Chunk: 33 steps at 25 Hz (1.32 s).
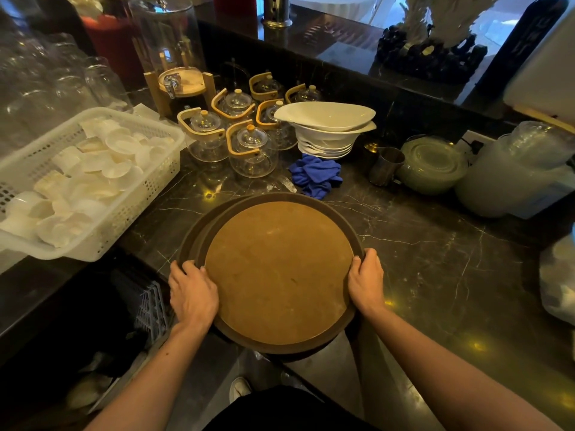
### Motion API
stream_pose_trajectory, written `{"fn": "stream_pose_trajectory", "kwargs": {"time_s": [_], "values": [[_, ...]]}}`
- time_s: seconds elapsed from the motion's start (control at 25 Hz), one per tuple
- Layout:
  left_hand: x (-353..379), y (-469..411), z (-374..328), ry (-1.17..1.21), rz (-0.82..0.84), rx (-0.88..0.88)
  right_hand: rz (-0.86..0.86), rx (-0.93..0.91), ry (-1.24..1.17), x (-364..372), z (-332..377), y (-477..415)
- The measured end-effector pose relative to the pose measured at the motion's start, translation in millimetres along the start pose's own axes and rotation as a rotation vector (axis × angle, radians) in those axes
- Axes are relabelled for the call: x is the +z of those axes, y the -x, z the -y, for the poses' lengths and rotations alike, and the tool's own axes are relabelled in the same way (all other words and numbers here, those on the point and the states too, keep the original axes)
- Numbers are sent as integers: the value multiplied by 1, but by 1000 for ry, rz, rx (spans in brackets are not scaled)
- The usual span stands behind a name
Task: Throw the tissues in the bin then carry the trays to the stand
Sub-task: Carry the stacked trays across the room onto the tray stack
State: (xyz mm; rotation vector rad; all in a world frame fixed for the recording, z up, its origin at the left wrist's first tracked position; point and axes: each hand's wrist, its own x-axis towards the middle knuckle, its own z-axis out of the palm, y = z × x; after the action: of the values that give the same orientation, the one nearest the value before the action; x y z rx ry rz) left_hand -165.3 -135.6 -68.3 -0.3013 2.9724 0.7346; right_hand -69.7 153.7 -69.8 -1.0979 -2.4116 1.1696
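A: Start at the bottom of the frame. What is hard to make out?

B: A white shoe (239,388) shows at bottom centre, partly cut off by dark clothing. At the lower left, under the counter edge, a dark space holds a grey crate (151,309); the rest there is too dim to tell.

A: And the hands?

B: Two. The left hand (193,293) and the right hand (366,279) grip opposite sides of the trays (277,272) at centre frame. The left hand's fingers (189,269) curl over the rim; the right hand's fingers wrap under the rim and are mostly hidden, only the thumb showing on top.

A: How many trays?

B: Two round ones, stacked; a second dark rim peeks out at the upper left of the stack. They sit at the near edge of the black marble tabletop (435,259), their near side jutting past it.

A: Further back?

B: One white basket (130,209) at the left, heaped with small white cups, too jumbled to count. One crumpled blue cloth (315,175) just beyond the trays. Six glass teapots (252,150) with wooden handles above centre. A stack of white bowls (326,129) beside them; the count is unclear. A small metal jug (385,166) and stacked clear lids (432,166) at the right.

A: The far edge?

B: One glass drink dispenser (168,42) on a wooden stand, top cut off. Blurred glasses crowd the upper left.
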Motion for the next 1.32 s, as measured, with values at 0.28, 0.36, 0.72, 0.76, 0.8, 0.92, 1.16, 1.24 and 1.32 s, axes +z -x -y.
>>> {"fn": "stream_pose_trajectory", "kwargs": {"time_s": [0.28,0.36,0.72,0.76,0.8,0.92,1.16,1.24,1.32], "values": [[-9,3,11,68,-23,20,65,-28,22,14,16,-10],[-11,4,11,87,-46,35,72,-20,18,17,17,-12],[-8,-6,22,97,-7,10,71,-80,123,29,27,-15],[-7,-6,22,104,-10,16,70,-79,126,30,26,-16],[-7,-7,22,109,-12,22,71,-80,128,30,26,-16],[-6,-7,22,108,-16,25,76,-90,160,29,26,-16],[-9,-10,22,159,-59,22,71,-138,263,36,29,-19],[-10,-9,22,156,-66,22,68,-128,260,38,28,-19],[-12,-9,20,153,-59,19,83,-130,289,38,26,-19]]}}
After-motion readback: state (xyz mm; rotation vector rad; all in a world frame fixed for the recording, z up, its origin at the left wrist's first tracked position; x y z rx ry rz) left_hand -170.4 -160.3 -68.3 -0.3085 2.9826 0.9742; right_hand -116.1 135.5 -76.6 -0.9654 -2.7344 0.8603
